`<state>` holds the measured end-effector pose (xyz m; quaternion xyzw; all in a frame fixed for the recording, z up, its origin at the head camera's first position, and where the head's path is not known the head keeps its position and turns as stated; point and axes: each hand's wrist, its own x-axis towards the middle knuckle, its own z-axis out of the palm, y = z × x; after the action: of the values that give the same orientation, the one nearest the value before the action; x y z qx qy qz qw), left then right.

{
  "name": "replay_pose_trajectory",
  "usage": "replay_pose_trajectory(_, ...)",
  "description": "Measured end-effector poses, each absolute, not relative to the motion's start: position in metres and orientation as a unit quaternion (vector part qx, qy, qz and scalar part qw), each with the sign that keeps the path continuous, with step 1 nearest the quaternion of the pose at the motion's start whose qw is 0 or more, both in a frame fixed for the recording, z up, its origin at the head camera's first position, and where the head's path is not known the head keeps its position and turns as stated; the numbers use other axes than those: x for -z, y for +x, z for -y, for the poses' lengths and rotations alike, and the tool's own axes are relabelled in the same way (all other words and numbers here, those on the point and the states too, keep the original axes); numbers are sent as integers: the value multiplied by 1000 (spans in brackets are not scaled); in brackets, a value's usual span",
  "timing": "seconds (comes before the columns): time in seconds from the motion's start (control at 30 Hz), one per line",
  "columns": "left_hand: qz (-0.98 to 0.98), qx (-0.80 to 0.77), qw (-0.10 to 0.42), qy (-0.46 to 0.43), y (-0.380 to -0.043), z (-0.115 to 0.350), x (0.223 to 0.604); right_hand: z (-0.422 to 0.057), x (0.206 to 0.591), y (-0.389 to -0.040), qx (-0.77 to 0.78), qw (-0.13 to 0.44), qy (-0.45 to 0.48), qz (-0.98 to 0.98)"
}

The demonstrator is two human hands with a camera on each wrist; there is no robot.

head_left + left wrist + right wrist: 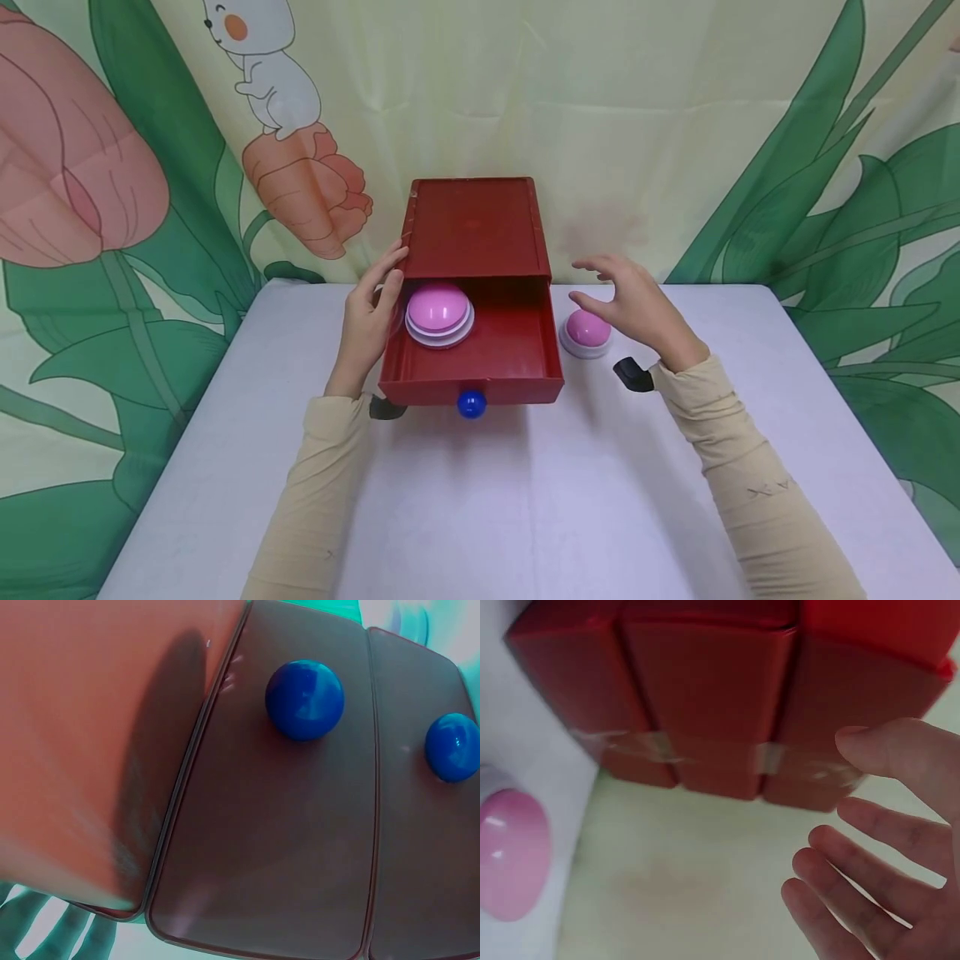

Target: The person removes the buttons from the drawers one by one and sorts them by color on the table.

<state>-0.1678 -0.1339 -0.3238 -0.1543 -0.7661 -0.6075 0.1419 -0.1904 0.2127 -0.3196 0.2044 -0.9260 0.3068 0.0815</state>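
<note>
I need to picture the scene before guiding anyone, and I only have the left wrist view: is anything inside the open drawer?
Observer: Yes, a pink-topped dome sits in the open drawer, towards its left side in the head view.
Operator: Is the right hand holding anything?
Observer: No, the right hand is empty.
Operator: What is nearby on the table?
Observer: A second pink-topped dome stands on the table, to the right of the drawer.

Drawer unit (474,229) dark red, knob (472,405) blue; domed buttons (438,307) pink over whitish bases (440,341). Surface (465,517) pale lilac-white, sleeves (315,483) beige. Backdrop (615,75) cream, printed with green leaves (881,312), pink tulip (82,167), orange carrot (292,192)
</note>
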Motion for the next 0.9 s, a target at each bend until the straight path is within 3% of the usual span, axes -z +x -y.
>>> replay_pose_trajectory(0.43,765,607,143,-158,-169,134,322,-192,281,-172,-303,168,254,903)
replay_pose_trajectory(0.9,759,617,138,-159,-169,135,326,-161,248,-159,-298,196,312,880)
